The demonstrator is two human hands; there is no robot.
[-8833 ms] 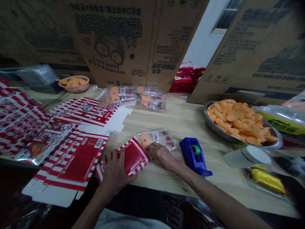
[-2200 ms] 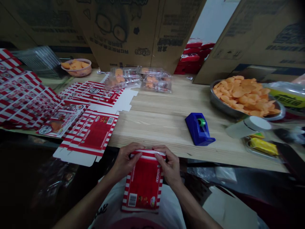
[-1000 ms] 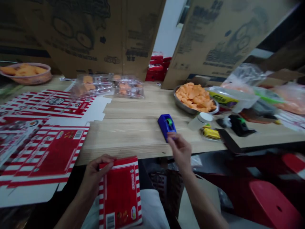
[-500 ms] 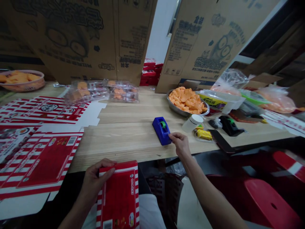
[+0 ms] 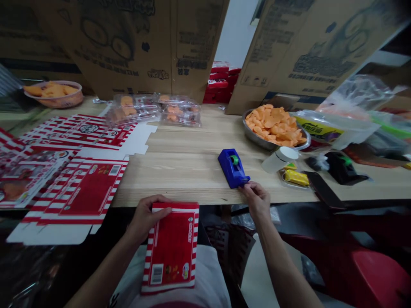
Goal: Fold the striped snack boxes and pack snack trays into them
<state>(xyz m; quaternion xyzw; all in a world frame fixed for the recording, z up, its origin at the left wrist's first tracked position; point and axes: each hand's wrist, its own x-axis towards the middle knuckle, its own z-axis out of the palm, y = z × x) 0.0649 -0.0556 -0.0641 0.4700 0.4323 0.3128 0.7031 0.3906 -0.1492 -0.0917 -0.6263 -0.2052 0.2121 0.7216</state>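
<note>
My left hand (image 5: 145,216) grips the top edge of a red and white striped box (image 5: 171,248) that rests on my lap, below the table's front edge. My right hand (image 5: 257,199) is at the near end of a blue tape dispenser (image 5: 233,168) on the wooden table (image 5: 189,171), its fingers pinched together at the dispenser's cutting end. What the fingers pinch is too small to make out.
Flat red striped box blanks (image 5: 80,188) cover the table's left side. Clear trays of orange snacks (image 5: 154,110) lie at the back. A metal bowl of orange chips (image 5: 272,126), a white cup (image 5: 279,159), bags and cardboard cartons (image 5: 128,42) stand around. A red stool (image 5: 379,273) is at lower right.
My right hand left the box and reached to the blue tape dispenser, where its fingers now pinch at the near end. My left hand keeps hold of the striped box on my lap.
</note>
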